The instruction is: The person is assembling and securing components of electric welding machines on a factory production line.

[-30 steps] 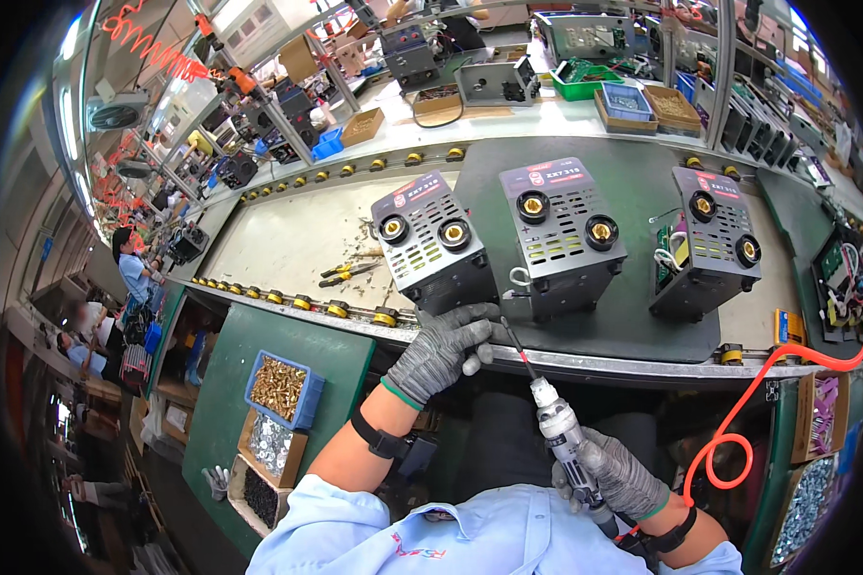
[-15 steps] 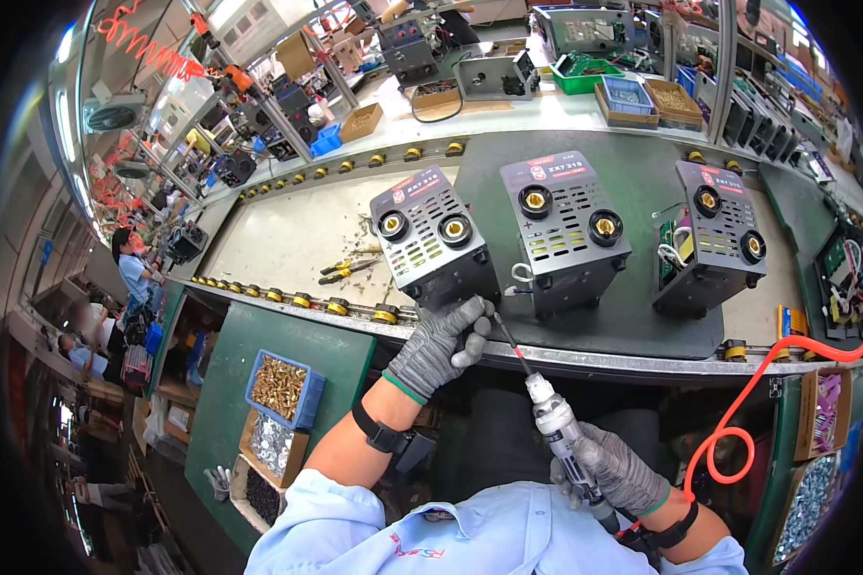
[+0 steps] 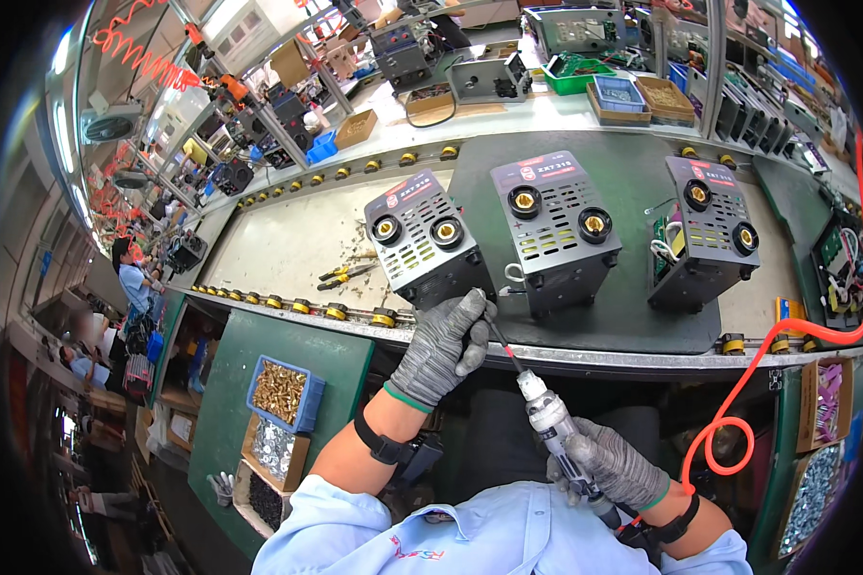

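My left hand point(image 3: 441, 353), in a grey knit glove, is closed at the lower near corner of the left grey metal power unit point(image 3: 422, 235). Whatever is pinched in its fingers is too small to make out. My right hand point(image 3: 616, 466), gloved too, wraps around a white and grey power screwdriver point(image 3: 552, 422). The driver's long thin bit slants up and left, its tip by my left fingertips. Two similar units, a middle one point(image 3: 561, 230) and a right one point(image 3: 710, 230), stand beside the first, each with two round brass-centred sockets.
Yellow-handled pliers point(image 3: 343, 275) lie on the pale board left of the units. At lower left, a blue bin point(image 3: 307, 407) holds brass parts, beside boxes of washers point(image 3: 276, 447) and dark screws point(image 3: 264, 498). An orange air hose point(image 3: 738, 422) loops at right. Rollers point(image 3: 336, 311) line the bench edge.
The whole view has shifted slightly, with the units now a little further left. My hands and the screwdriver keep almost the same places, the bit tip still by my left fingers.
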The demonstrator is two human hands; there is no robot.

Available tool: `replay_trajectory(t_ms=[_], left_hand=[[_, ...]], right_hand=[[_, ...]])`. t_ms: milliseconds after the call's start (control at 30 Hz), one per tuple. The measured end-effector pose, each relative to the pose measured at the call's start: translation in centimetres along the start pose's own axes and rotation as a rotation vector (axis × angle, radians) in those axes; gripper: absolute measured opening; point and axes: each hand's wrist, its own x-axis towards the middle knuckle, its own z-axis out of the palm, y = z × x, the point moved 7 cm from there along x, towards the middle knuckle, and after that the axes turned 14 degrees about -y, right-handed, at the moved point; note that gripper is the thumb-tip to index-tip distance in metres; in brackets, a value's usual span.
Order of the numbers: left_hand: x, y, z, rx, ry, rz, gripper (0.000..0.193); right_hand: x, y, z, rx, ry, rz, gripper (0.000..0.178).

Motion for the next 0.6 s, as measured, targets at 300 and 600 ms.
replay_trajectory(t_ms=[300, 600], left_hand=[[-2.1, 5.0, 1.5, 0.294, 0.055, 0.183, 0.042], [-3.0, 8.0, 1.7, 0.59, 0.008, 0.054, 0.052]], right_hand=[[0.4, -0.5, 2.5, 0.533, -0.347, -0.039, 0.071], [1.9, -2.8, 2.7, 0.242, -0.207, -0.113, 0.084]])
